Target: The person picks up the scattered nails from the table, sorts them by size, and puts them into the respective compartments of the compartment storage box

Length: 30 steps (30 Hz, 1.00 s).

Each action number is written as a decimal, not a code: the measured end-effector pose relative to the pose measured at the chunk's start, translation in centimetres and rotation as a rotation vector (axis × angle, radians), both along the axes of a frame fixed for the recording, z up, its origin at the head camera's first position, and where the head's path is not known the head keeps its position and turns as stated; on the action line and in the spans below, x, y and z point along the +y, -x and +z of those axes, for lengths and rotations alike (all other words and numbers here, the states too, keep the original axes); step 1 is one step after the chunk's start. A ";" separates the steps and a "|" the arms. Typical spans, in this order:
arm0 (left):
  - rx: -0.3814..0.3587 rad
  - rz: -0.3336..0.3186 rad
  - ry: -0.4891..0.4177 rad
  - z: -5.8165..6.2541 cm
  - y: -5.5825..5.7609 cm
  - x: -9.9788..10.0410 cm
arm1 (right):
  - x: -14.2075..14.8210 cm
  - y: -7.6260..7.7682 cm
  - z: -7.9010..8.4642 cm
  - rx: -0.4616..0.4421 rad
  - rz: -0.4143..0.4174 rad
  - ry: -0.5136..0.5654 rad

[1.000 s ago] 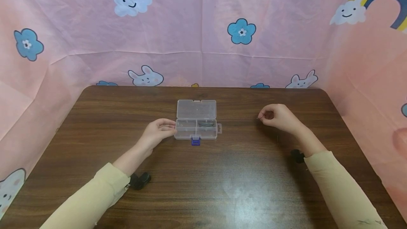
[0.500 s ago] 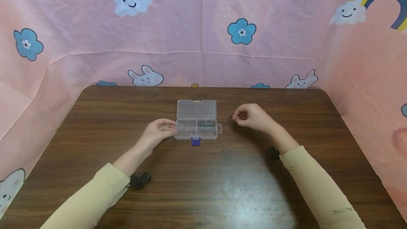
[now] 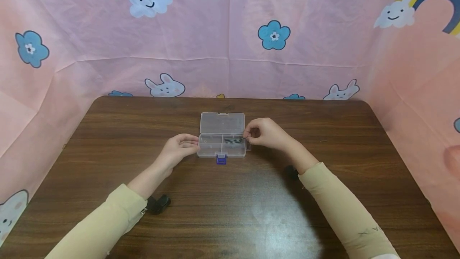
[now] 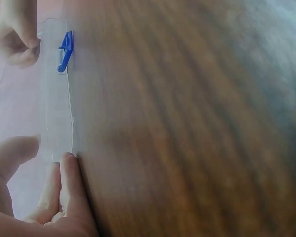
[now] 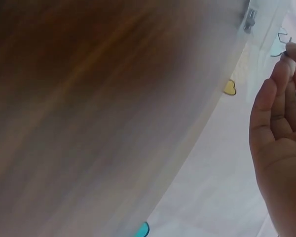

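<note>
A clear plastic compartment box [image 3: 210,151] stands with its lid [image 3: 222,123] raised at the back and a blue latch [image 3: 221,160] at the front. Several thin, dark metal pieces like nails or screws [image 3: 233,141] lie in its back right compartment. My left hand [image 3: 177,149] touches the box's left end with extended fingers; the thumb stands apart from them in the left wrist view. At the right end, my right hand [image 3: 267,133] pinches a thin, dark nail-like piece [image 5: 285,53] between thumb and fingertips, beside the back right compartment. Its exact kind is too small to tell.
Another thin piece [image 3: 323,141] lies on the brown wooden table [image 3: 215,211] to the right of the box. A tiny ring-like item [image 3: 205,142] shows in the back left compartment. A pink patterned cloth [image 3: 201,39] hangs behind the table.
My right hand has moved left across the table to the box's right end, carrying the thin piece. The left hand and the box have stayed in place.
</note>
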<state>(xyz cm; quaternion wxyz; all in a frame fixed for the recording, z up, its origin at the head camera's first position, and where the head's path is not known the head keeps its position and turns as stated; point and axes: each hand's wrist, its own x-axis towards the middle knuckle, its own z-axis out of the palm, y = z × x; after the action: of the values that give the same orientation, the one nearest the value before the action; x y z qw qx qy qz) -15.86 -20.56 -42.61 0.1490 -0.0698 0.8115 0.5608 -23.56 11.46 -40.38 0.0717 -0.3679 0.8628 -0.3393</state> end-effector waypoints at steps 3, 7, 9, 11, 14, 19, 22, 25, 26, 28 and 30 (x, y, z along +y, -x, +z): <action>0.003 -0.001 0.003 0.0 0.0 0.0 | -0.6 0.0 0.0 0.004 0.016 -0.008; 0.006 0.001 0.007 0.1 0.0 0.0 | -1.2 -0.1 -0.1 0.000 0.038 -0.023; 0.006 0.003 0.008 0.1 0.0 0.0 | -1.5 -0.2 -0.1 -0.004 0.050 -0.035; 0.006 0.001 0.008 0.1 0.0 0.1 | -1.7 -0.4 -0.1 -0.009 0.064 -0.043; 0.005 0.001 0.006 0.1 0.0 0.1 | -2.2 -0.6 0.0 -0.008 0.079 -0.056; 0.001 0.000 0.004 0.1 0.0 0.1 | -2.5 -0.7 -0.1 0.015 0.091 -0.072; 0.000 0.002 0.008 0.1 0.0 0.1 | -2.6 -0.7 -0.1 0.026 0.097 -0.072; -0.001 0.004 0.012 0.1 0.0 0.1 | -2.5 -0.8 -0.1 0.031 0.102 -0.066; -0.002 0.004 0.012 0.1 0.1 0.1 | -2.5 -0.8 -0.1 0.032 0.102 -0.064; -0.002 0.003 0.013 0.1 0.1 0.1 | -2.5 -0.8 -0.2 0.033 0.103 -0.062; -0.001 0.003 0.013 0.1 0.1 0.1 | -2.4 -0.8 -0.2 0.035 0.104 -0.059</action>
<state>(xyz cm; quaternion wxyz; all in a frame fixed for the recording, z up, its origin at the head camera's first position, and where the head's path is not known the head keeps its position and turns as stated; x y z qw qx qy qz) -15.95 -20.50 -42.55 0.1483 -0.0723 0.8148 0.5558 -22.77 9.02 -40.62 0.0850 -0.4157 0.8533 -0.3032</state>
